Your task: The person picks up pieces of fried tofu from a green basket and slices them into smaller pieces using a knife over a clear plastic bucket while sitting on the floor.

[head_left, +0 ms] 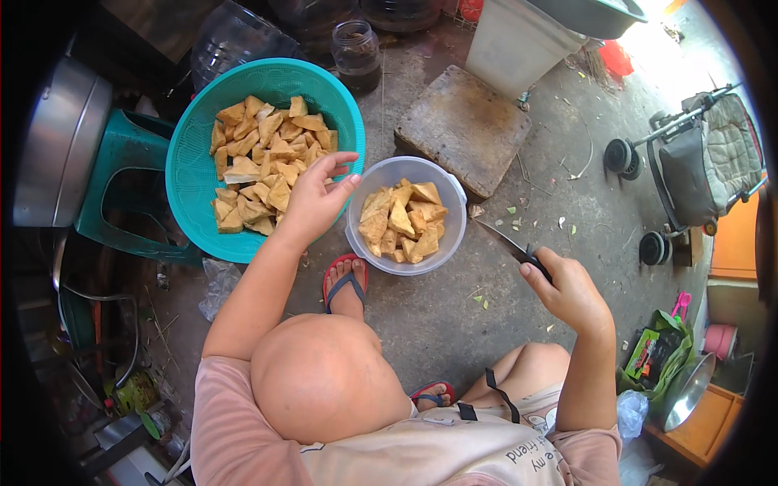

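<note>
The left hand [312, 198] reaches forward with fingers spread and loose, gripping nothing; its fingertips hover over the near edge of the pile of fried tofu triangles [263, 158] in the teal basket [190, 174]. Whether the fingers touch a piece cannot be told. The basket sits just ahead and to the left of this hand, resting on a green plastic stool [121, 186].

Just right of the left hand stands a clear plastic bowl [405, 267], holding more tofu pieces [403, 220] cut smaller. The bowl lies between the 2 hands, on the concrete floor [454, 316].

The right hand [567, 292] is clenched around the dark handle of a knife [506, 243]. The blade points up and left from the fist, its tip close beside the bowl's right rim but apart from it.

Beyond the bowl, farther from both hands, lies a worn wooden block [462, 130]. A foot in a red sandal [344, 287] rests just below the left wrist.
</note>
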`<action>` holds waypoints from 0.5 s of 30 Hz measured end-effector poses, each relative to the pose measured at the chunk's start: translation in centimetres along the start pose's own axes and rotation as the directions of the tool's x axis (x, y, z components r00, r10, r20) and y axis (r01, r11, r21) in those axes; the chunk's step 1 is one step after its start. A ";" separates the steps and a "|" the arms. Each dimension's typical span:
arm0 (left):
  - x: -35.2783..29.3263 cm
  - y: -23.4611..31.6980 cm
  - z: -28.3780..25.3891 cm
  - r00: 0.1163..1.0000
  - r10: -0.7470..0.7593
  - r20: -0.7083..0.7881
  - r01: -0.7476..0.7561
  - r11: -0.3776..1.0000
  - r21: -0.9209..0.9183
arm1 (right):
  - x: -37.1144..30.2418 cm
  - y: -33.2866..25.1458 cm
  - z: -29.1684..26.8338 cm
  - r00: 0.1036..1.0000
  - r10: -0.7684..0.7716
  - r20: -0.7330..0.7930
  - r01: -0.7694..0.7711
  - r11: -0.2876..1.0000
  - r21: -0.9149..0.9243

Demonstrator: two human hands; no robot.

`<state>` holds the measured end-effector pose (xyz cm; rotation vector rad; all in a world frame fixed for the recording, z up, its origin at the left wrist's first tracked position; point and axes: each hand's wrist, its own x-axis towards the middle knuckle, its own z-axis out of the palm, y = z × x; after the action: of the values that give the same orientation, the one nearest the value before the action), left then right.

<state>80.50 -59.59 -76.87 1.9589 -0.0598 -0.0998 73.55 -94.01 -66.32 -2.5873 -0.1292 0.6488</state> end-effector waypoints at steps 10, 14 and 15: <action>2.4 -5.6 -11.1 0.803 0.364 -0.471 0.026 0.769 0.639 | 0.2 0.0 1.3 1.000 -0.012 -0.021 0.014 0.997 0.078; 3.4 -10.9 -17.2 0.746 0.105 -0.658 0.432 0.676 0.597 | 0.7 -0.3 1.2 1.000 -0.016 0.003 0.015 0.997 0.075; 3.8 -11.1 -17.4 0.705 -0.057 -0.707 0.580 0.621 0.528 | 0.7 0.0 1.4 1.000 -0.022 -0.002 0.022 0.997 0.069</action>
<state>85.97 -39.72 -80.70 2.6873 0.8833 0.4210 73.51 -93.24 -67.74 -2.5165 -0.1321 0.6328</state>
